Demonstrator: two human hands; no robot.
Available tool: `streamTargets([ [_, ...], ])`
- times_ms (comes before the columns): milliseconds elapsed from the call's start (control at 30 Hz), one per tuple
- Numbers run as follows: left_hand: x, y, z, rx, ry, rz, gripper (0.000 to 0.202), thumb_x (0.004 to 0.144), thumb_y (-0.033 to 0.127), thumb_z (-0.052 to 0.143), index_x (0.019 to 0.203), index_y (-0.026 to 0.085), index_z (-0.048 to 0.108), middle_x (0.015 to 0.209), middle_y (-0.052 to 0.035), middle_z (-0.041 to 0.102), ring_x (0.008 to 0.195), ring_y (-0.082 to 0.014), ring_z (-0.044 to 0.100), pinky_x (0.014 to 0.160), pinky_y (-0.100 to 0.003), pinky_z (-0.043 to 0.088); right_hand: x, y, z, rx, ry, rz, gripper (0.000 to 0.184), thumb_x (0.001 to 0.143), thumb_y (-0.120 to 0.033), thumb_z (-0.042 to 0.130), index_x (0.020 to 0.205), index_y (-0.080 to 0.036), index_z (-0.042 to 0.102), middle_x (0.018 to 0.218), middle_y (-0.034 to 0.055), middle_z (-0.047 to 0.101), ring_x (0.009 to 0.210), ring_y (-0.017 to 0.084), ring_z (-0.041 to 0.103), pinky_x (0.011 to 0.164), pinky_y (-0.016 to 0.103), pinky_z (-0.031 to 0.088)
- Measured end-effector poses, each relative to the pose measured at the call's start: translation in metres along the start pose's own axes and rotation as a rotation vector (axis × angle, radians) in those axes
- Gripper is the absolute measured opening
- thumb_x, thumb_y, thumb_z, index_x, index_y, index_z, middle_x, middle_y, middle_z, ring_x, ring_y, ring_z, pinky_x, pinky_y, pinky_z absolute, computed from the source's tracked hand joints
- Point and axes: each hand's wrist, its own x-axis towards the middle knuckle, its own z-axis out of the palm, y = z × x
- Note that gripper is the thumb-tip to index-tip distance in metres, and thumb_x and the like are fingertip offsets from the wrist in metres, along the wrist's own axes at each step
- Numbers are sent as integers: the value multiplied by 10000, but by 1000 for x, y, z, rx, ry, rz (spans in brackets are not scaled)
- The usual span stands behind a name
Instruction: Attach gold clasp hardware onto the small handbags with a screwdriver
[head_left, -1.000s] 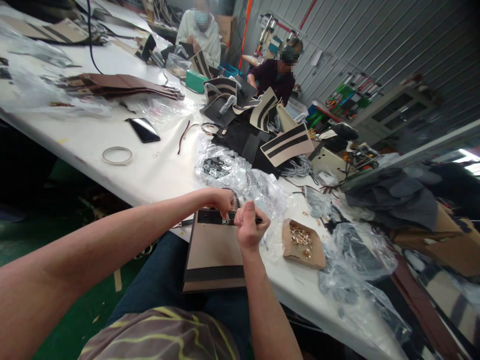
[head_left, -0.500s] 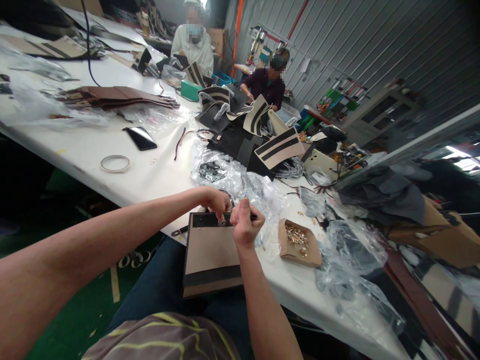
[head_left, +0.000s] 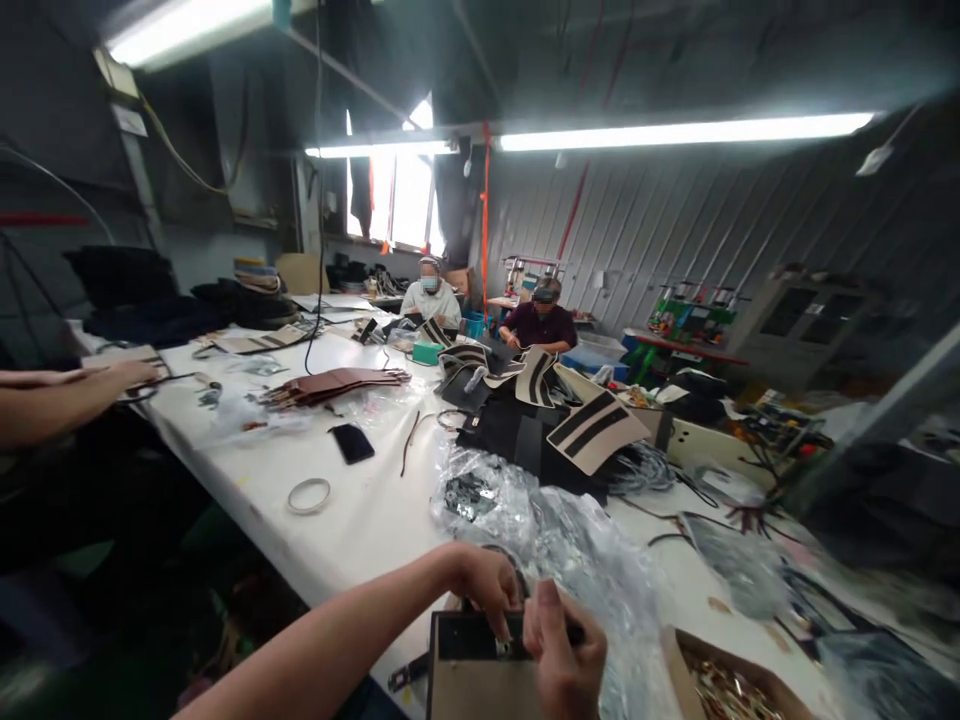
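A beige bag (head_left: 480, 690) with a black band along its top edge stands upright against the near table edge, its lower part out of frame. My left hand (head_left: 489, 582) reaches over that edge, fingers closed at the band beside a small metal fitting (head_left: 504, 648). Close by, my right hand (head_left: 562, 645) is closed in a fist, thumb up, at the bag's top right. A dark end of something pokes out of this fist; its kind is hidden. Left of the bag lies a black strap end (head_left: 409, 673) with metal on it.
Clear plastic wrap (head_left: 555, 540) spreads beyond my hands. A cardboard tray (head_left: 679, 660) of gold-coloured metal parts stands at right. A tape roll (head_left: 308, 495), phone (head_left: 351, 443) and brown leather pieces (head_left: 337, 383) lie leftward. Two people sit across the table; another person's arms (head_left: 82, 395) reach in at left.
The view has tilted up and levelled, so my hands and the bag sit lower in frame. Lamps, a window and another person's arms have come into view. My hands keep nearly the same pose.
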Motion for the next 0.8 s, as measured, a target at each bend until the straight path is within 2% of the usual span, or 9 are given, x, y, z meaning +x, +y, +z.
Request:
streamTargets([
  [100, 0, -4, 3, -45, 1, 42, 633, 196, 328, 1049, 736, 238, 730, 780, 45, 665, 659, -161, 581, 534, -263, 488, -1, -4, -1, -5, 5, -19, 717, 927, -685, 783, 494, -238, 425, 441, -27, 381, 368, 130, 348, 386, 309, 267],
  [200, -5, -2, 3, -52, -33, 57, 571, 265, 377, 1050, 708, 244, 716, 735, 49, 644, 624, -163, 583, 513, -263, 483, -1, -3, -4, -15, 1, -12, 719, 910, -689, 797, 483, -237, 435, 439, -19, 387, 374, 136, 357, 389, 315, 283],
  [267, -7, 2, 2, -36, -28, 17, 554, 286, 365, 1051, 715, 246, 721, 732, 48, 653, 626, -172, 605, 525, -274, 511, -1, 1, -7, -18, -1, 6, 722, 904, -689, 802, 478, -233, 439, 440, -11, 395, 384, 138, 360, 400, 318, 287],
  [400, -10, 19, 0, 87, 24, -112, 584, 252, 233, 1045, 741, 242, 726, 723, 59, 669, 630, -180, 626, 537, -283, 545, -1, 12, -11, -71, -17, -12, 707, 935, -670, 776, 487, -227, 455, 454, 3, 418, 417, 151, 386, 438, 321, 298],
  [500, -13, 32, 1, 239, 23, -147, 518, 325, 250, 1047, 693, 228, 684, 664, 54, 646, 595, -188, 616, 501, -286, 518, -1, 15, -13, -98, -32, -47, 705, 956, -663, 764, 496, -227, 455, 457, -5, 414, 423, 144, 385, 447, 313, 302],
  [633, -25, 35, 5, 173, 64, -69, 521, 347, 269, 1050, 711, 217, 680, 649, 77, 605, 570, -143, 553, 526, -266, 499, -2, 11, -10, -24, -60, -64, 694, 1027, -625, 712, 528, -222, 446, 465, -28, 405, 423, 107, 358, 437, 276, 289],
  [800, -39, 30, 9, 42, 48, 8, 505, 431, 371, 1044, 646, 208, 617, 651, 67, 556, 567, -134, 527, 529, -261, 460, -4, -2, -1, 9, -33, -85, 678, 1048, -599, 707, 548, -226, 443, 474, -42, 401, 427, 97, 356, 431, 266, 280],
])
